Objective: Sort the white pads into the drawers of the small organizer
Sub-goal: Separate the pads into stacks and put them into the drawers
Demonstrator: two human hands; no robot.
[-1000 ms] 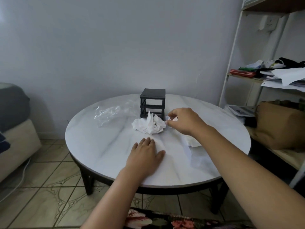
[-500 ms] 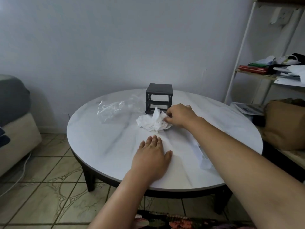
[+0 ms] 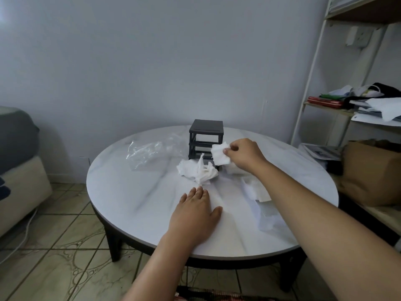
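The right hand (image 3: 242, 156) pinches 1 white pad (image 3: 220, 154) between thumb and forefinger, lifted clear of the worktop (image 3: 134, 192) and held just in front of the small black organizer (image 3: 205, 137), probably to line its edge up with a slot; the frame shows open bays, and I cannot tell whether any drawer sits in them; the heap of loose pads (image 3: 198, 171) lies just below and to the near-left of that hand, within easy reach for the next pick; more white sheets (image 3: 258, 190) lie beneath its forearm; the left hand (image 3: 195, 213) rests flat and spread, holding nothing, nearer the body, likely as a brace; a clear plastic bag (image 3: 152, 152) lies crumpled beyond it.
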